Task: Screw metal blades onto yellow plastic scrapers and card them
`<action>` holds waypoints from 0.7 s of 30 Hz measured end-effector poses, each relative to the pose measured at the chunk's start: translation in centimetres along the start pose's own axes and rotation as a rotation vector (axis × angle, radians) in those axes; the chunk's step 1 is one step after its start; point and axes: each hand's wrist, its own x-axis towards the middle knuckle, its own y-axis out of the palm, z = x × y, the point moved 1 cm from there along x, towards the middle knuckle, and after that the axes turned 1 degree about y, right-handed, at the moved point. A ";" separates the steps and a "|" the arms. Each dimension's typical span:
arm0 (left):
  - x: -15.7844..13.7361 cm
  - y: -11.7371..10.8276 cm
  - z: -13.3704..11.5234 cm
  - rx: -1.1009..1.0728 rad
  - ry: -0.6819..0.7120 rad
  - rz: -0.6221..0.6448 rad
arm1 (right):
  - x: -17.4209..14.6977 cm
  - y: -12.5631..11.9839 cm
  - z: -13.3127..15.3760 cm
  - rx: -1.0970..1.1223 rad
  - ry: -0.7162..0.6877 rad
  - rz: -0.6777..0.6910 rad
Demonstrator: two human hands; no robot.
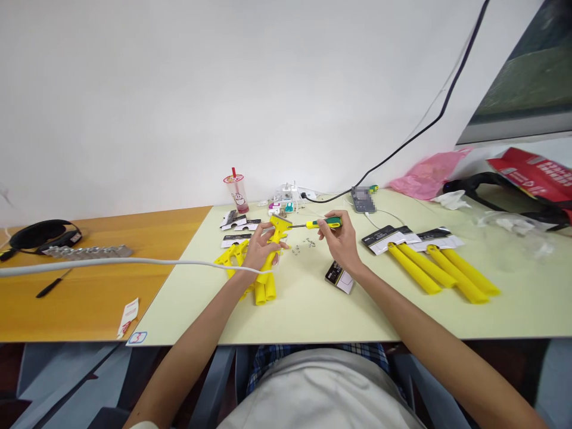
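My left hand (259,247) is closed around a yellow plastic scraper (279,227), its wide head pointing away from me. Held in my right hand (342,241) is a screwdriver (329,223) with a green and yellow handle. The screwdriver's shaft points left and its tip meets the scraper's head; whether it sits in a screw is too small to tell. Beneath and beside my left hand lie more yellow scraper parts (265,292). Several small metal screws or nuts (308,242) are scattered between my hands. A black and white packet (339,277) lies below my right hand.
To the right lie yellow handles (460,274) with black and white packets (379,239). At the back stand a drink cup (238,193), a power strip (288,192) and a phone (363,199). A white cable (134,262) crosses in front of my left wrist.
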 end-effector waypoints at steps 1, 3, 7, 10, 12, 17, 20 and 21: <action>0.0 0.0 0.0 0.000 -0.002 -0.001 | 0.0 0.0 0.0 -0.011 -0.005 -0.002; 0.0 0.0 0.0 -0.002 -0.003 -0.006 | 0.0 0.0 -0.1 -0.009 -0.032 0.011; 0.1 0.0 -0.1 -0.009 -0.010 -0.014 | -0.2 0.2 0.1 0.066 -0.095 0.087; 0.1 0.1 -0.2 -0.012 -0.019 -0.013 | -0.5 0.3 0.4 0.111 -0.112 0.114; 0.1 0.0 -0.1 -0.014 -0.014 -0.017 | -0.6 0.4 0.6 0.110 -0.105 0.115; 0.1 -0.2 0.1 -0.013 0.002 -0.014 | -0.5 0.3 0.2 0.088 -0.076 0.075; 0.2 -0.2 0.2 -0.009 0.007 -0.008 | -0.5 0.3 -0.1 0.058 -0.095 0.053; 0.2 -0.2 0.2 -0.007 0.006 -0.007 | -0.4 0.2 -0.2 0.047 -0.098 0.050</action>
